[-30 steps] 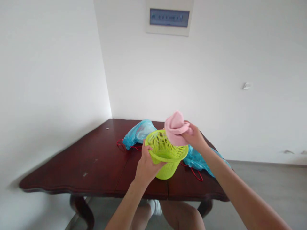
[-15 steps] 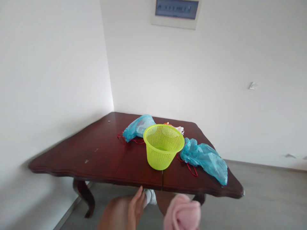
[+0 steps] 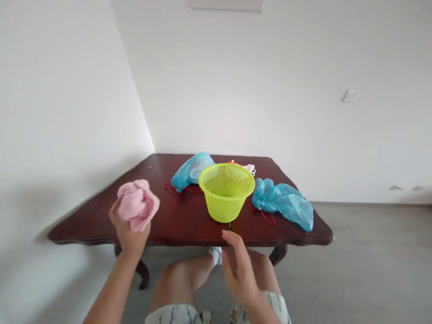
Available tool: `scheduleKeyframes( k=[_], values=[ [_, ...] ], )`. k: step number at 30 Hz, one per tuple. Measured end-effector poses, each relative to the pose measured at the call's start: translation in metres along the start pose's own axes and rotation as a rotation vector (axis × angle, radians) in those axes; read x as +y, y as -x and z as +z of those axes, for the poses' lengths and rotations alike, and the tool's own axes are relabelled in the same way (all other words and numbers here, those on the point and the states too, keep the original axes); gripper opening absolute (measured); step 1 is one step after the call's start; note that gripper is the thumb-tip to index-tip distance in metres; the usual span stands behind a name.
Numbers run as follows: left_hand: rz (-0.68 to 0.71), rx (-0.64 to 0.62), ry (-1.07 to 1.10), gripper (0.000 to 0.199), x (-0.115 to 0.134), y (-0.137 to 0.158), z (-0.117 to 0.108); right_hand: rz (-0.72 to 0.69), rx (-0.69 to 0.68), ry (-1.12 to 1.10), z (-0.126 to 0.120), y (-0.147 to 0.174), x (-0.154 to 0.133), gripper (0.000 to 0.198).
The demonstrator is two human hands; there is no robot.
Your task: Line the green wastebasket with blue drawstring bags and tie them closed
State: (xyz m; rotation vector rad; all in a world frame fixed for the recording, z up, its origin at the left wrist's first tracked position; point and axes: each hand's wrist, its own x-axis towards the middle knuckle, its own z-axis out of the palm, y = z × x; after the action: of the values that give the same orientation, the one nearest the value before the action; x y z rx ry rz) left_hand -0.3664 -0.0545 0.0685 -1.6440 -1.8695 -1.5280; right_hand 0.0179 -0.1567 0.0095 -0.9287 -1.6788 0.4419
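My left hand is wrapped round a bundled pink cloth and holds it up over the left part of the table. Soft folds show on top of the bundle; what kind of cloth it is, I cannot tell. My right hand is raised above my lap near the table's front edge, fingers apart and nothing in them. Just beyond it, a lime-green plastic basket with mesh sides stands upright on the table. No contents show inside the basket.
Blue plastic bags with red drawstrings lie on the dark wooden table, one bag behind the basket to the left, another bag to its right. A white-and-orange item is partly hidden behind the basket. White walls border the table's left and back.
The pink cloth was low, right of centre; now my left hand holds it higher, at the left. My right hand has come into view, open. The camera has tilted down.
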Motion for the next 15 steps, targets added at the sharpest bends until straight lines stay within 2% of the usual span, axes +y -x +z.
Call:
scheduleKeyframes(
  k=[1,3,5,6,7,8,11,13,15],
  values=[
    [0.044,-0.058,-0.061,0.079,-0.009,-0.016,0.01,0.045,0.086,0.043,-0.017,0.007,0.013,0.049],
    [0.064,-0.304,-0.205,0.073,-0.025,-0.034,0.031,0.133,0.208,0.153,-0.05,0.026,0.044,0.037],
    [0.033,-0.588,-0.331,0.074,-0.04,-0.034,0.05,0.179,0.279,0.258,-0.083,0.045,0.074,0.03],
    [0.016,-0.666,-0.365,0.075,-0.046,-0.028,0.055,0.189,0.304,0.304,-0.099,0.05,0.086,0.029],
    [0.012,-0.685,-0.375,0.076,-0.05,-0.019,0.058,0.19,0.313,0.346,-0.114,0.051,0.095,0.029],
    [0.024,-0.652,-0.362,0.074,-0.052,-0.008,0.057,0.182,0.302,0.384,-0.128,0.047,0.103,0.03],
    [0.096,-0.407,-0.217,0.06,-0.045,0.041,0.043,0.111,0.166,0.474,-0.154,0.006,0.12,0.043],
    [0.145,-0.31,-0.058,0.046,-0.032,0.084,0.033,0.082,0.067,0.522,-0.157,-0.037,0.132,0.054],
    [0.156,-0.334,0.076,0.037,-0.019,0.135,0.027,0.192,-0.005,0.608,-0.152,-0.079,0.145,0.065]
  ],
)
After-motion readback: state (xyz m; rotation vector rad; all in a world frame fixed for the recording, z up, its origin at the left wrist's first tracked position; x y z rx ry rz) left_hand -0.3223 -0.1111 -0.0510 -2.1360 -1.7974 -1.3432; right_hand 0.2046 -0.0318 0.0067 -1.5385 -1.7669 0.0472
